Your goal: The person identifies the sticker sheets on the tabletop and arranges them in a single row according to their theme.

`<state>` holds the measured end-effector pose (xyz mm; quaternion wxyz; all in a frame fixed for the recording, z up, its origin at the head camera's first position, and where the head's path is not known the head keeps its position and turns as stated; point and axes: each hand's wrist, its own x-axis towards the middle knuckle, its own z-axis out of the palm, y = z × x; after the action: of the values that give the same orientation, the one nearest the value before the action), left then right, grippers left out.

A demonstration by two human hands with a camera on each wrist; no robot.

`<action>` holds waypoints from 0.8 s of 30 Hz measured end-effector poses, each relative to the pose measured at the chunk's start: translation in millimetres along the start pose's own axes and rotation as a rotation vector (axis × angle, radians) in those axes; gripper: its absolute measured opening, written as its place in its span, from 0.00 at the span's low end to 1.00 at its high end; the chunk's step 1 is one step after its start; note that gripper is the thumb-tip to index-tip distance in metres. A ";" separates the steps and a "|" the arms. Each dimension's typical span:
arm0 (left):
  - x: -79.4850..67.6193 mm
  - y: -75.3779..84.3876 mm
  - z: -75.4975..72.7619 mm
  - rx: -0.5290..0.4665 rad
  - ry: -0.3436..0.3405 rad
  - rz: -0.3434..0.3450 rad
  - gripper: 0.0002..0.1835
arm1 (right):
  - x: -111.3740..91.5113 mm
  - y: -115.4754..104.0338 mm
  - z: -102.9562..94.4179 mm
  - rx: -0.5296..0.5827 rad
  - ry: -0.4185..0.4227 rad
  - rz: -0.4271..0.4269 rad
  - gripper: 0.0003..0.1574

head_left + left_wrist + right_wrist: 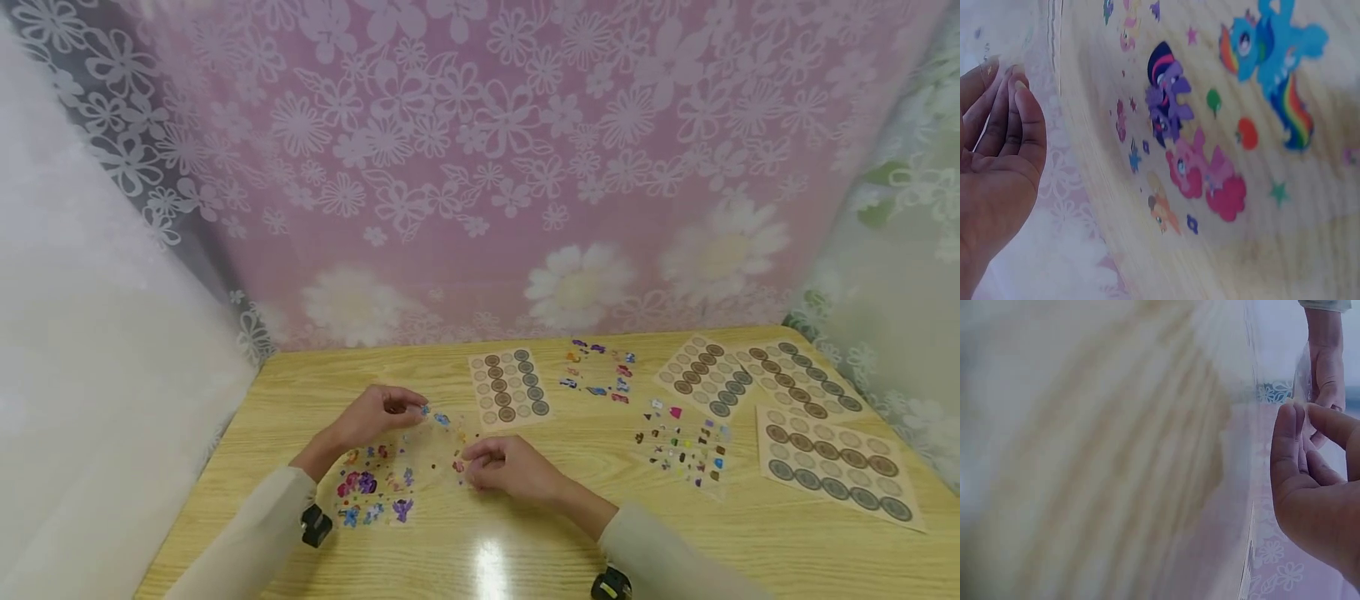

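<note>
My left hand [381,412] pinches the upper left part of a clear sticker sheet [441,420] with small blue and pink figures on it. On the opposite side, my right hand [517,471] pinches the sheet's lower right edge between thumb and fingers. In the right wrist view the sheet [1302,375] shows edge-on between the two hands, raised off the table. A second clear sheet of pony stickers [367,483] lies flat below my left wrist. In the left wrist view its rainbow-tailed blue pony [1275,50] and pink pony [1210,175] show close up.
Behind the hands lies a sheet of round brown and grey stickers [498,387]. To its right is another pony sticker sheet [596,390], with a sheet of small mixed stickers [686,446] nearer. Several round-sticker sheets [843,492] cover the right side. A flowered curtain [480,208] hangs behind the table.
</note>
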<state>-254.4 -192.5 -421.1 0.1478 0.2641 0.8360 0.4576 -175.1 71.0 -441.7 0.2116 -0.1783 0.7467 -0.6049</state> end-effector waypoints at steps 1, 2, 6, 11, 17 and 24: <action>-0.6 1.5 1.5 0.010 -0.006 0.009 0.18 | -3.1 -0.4 -0.1 -0.009 0.000 0.000 0.15; -1.1 2.2 2.7 0.020 -0.009 0.015 0.18 | -5.5 -0.4 -0.1 -0.007 -0.002 0.006 0.15; -1.0 4.6 7.3 0.037 -0.019 0.030 0.17 | -13.8 0.0 0.9 0.021 -0.011 0.016 0.15; -1.4 16.3 12.9 -0.007 -0.038 0.026 0.17 | -20.9 1.7 4.0 0.080 -0.027 0.012 0.16; -6.3 41.8 15.1 -0.078 -0.060 0.018 0.16 | -25.8 2.7 8.1 0.096 -0.062 -0.022 0.16; 4.1 24.1 20.0 -0.084 -0.066 0.045 0.15 | -31.2 3.9 16.1 0.100 -0.082 -0.073 0.16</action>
<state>-240.5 -165.7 -411.5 0.1758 0.2914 0.8047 0.4865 -140.1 74.8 -445.3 0.2286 -0.2192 0.6992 -0.6410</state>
